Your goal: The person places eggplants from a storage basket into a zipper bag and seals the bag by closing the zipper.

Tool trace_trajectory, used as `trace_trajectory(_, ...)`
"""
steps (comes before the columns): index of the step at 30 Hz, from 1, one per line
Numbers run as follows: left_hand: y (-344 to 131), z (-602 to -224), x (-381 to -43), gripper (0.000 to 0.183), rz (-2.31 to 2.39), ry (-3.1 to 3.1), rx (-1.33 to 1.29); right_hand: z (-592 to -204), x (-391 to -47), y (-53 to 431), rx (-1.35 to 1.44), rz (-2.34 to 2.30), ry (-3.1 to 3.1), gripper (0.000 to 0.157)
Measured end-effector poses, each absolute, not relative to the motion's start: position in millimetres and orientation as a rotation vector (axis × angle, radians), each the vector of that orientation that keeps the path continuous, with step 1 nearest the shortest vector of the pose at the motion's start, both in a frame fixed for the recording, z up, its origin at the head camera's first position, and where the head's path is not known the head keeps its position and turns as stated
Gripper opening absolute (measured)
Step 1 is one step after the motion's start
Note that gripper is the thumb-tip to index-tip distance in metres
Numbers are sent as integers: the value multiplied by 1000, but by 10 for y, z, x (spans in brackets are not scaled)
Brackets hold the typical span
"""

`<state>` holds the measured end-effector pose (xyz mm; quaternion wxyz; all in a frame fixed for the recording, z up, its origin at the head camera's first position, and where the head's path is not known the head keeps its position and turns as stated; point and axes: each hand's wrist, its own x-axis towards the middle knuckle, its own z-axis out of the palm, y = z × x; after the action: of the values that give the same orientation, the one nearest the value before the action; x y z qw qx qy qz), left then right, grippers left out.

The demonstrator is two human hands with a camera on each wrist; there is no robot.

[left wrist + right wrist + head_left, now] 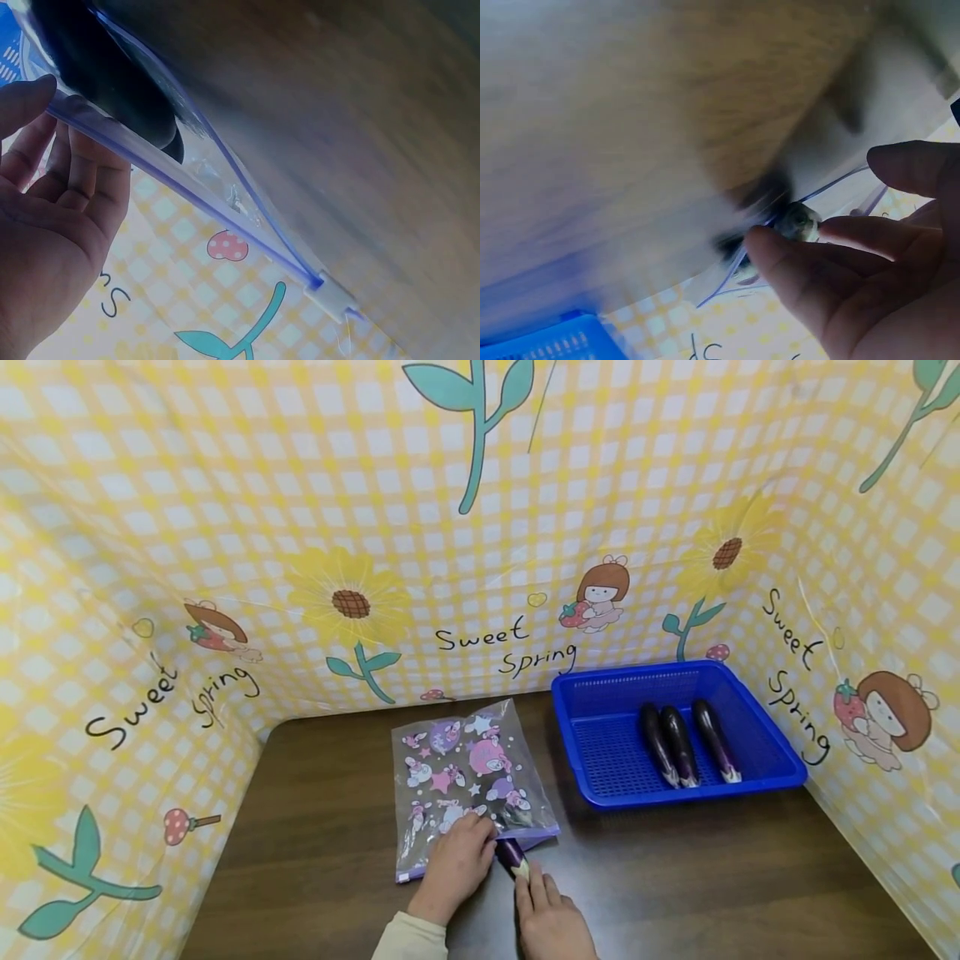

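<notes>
A clear zip bag point(442, 781) printed with pink and purple figures lies on the table, its purple-edged mouth toward me. My left hand point(459, 864) pinches the upper lip of that mouth between thumb and fingers, holding it apart from the lower lip in the left wrist view. A dark purple eggplant point(512, 855) lies partly inside the bag, its stem end sticking out. Behind it, my right hand point(553, 918) touches the stem end point(801, 221) with extended fingertips, the thumb standing away. The white zip slider point(330, 297) sits at the mouth's left corner.
A blue plastic basket point(690, 798) stands at the back right with three eggplants point(678, 743) in it. The brown wooden table point(315, 843) is bordered by a yellow checked cloth backdrop point(480, 552) behind and at both sides.
</notes>
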<state>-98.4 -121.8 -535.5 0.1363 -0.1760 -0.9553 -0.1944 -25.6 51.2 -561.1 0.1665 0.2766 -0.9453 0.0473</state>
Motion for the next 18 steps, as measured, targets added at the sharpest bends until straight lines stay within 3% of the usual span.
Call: trace_trajectory(18, -1226, -5392, -968, 10, -540, -2723, -563, -5624, -501, 152, 619, 76, -2752, 54)
